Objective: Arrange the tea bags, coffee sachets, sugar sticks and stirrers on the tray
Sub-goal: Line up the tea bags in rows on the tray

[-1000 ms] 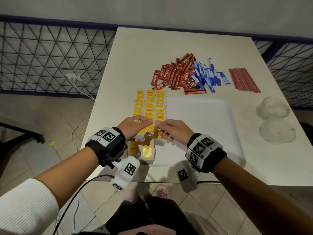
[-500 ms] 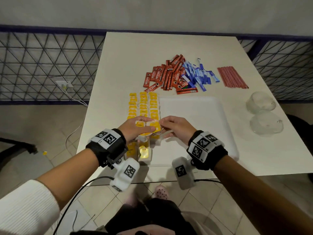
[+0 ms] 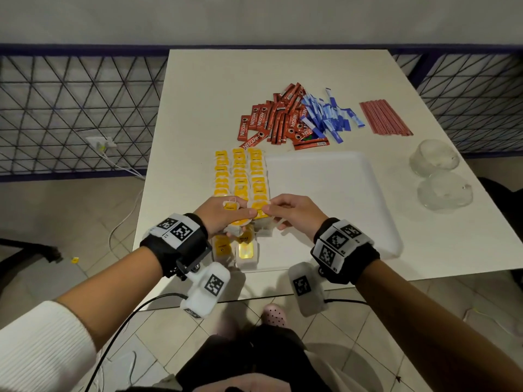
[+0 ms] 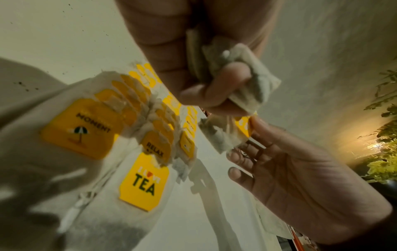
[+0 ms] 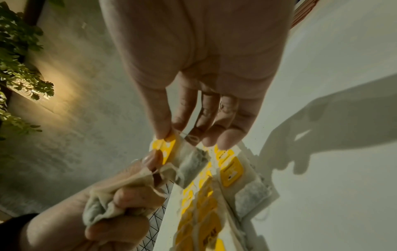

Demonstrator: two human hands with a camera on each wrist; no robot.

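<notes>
Rows of yellow-tagged tea bags (image 3: 240, 176) lie along the left side of the white tray (image 3: 339, 193). My left hand (image 3: 223, 213) grips a bunch of tea bags (image 4: 242, 79) in its curled fingers above the rows. My right hand (image 3: 285, 210) pinches the yellow tag of one tea bag (image 5: 169, 151) between thumb and forefinger, right beside the left thumb. That bag hangs between both hands (image 4: 225, 135). Red coffee sachets (image 3: 277, 120), blue sugar sticks (image 3: 328, 117) and red stirrers (image 3: 385, 117) lie on the table beyond the tray.
Two clear glass bowls (image 3: 435, 171) sit upside down at the right of the white table (image 3: 215, 86). A metal mesh fence (image 3: 73, 108) runs behind it. The near table edge is just below my wrists.
The right hand has taken the yellow tag of a tea bag at the left hand's fingertips. The camera view shifted slightly; both hands stay over the near rows.
</notes>
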